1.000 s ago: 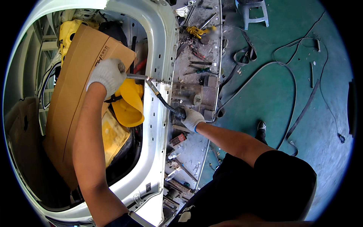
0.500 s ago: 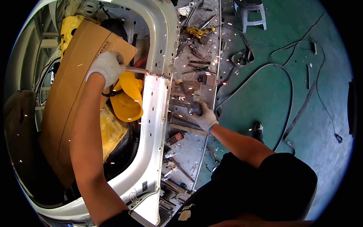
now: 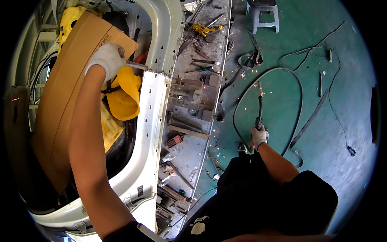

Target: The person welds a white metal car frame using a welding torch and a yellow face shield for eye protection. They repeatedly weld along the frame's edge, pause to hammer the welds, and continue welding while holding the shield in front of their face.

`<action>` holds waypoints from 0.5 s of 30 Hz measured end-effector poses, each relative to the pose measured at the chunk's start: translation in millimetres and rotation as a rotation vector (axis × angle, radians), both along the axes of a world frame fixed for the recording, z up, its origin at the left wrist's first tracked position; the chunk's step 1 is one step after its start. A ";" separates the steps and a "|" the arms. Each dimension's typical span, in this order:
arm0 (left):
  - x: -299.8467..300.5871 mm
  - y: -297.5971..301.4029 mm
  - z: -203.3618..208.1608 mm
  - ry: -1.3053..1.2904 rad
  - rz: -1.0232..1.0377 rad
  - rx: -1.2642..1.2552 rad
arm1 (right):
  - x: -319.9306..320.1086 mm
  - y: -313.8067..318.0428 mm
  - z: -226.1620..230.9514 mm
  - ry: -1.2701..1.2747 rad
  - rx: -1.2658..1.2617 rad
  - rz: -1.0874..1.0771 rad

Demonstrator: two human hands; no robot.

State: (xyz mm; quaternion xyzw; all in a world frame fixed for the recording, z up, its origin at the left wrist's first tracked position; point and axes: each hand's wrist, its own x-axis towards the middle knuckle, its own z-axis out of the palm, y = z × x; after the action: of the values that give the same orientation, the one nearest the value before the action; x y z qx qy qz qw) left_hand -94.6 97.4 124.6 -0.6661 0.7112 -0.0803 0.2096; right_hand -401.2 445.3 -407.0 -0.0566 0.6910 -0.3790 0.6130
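My left hand (image 3: 105, 60), in a white knit glove, is closed round a grey metal bar (image 3: 136, 65). The bar's far end touches the seam (image 3: 159, 73) across the silver car body frame (image 3: 150, 107). Under that wrist lies a brown cardboard sheet (image 3: 66, 101), with a yellow hard hat (image 3: 123, 99) beside it inside the door opening. Out to the right, over the green floor, my gloved right hand (image 3: 259, 136) grips a welding torch (image 3: 260, 107). Its nozzle points away from me, apart from the car, and a few sparks show near it.
A grey metal platform (image 3: 189, 149) along the car bears a yellow power tool (image 3: 201, 29), a wooden strip (image 3: 188, 132), a red box (image 3: 174, 140) and several hand tools. A looped hose (image 3: 301, 101) and a strap (image 3: 254, 56) lie on the floor. A stool (image 3: 264, 18) stands at the back.
My right hand has swung right with the torch, from beside the frame to above the floor. Sparks have thinned out. My left hand still holds the bar against the seam; the view has shifted slightly.
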 end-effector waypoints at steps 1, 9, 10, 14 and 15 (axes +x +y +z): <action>1.7 2.8 -3.4 -0.007 0.006 -0.021 | -8.1 -3.8 10.6 0.008 0.006 0.031; -11.6 66.9 -23.3 0.066 0.154 -0.167 | -44.2 -29.5 54.4 -0.040 -0.158 0.180; -5.5 93.6 -36.5 0.134 0.262 -0.253 | -44.2 -29.8 57.2 -0.057 -0.179 0.187; -0.1 212.6 -114.8 0.676 0.489 -0.561 | -57.0 -40.8 74.8 -0.093 -0.230 0.166; -19.3 239.9 -138.5 0.955 0.547 -0.613 | -69.4 -45.9 76.6 -0.076 -0.235 0.145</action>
State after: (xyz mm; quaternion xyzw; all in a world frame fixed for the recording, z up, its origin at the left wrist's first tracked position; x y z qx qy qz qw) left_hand -113.9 337.3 -13.8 -0.8162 0.4747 0.0823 -0.3188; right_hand -470.6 399.3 -330.4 -0.1633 0.6121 -0.4137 0.6538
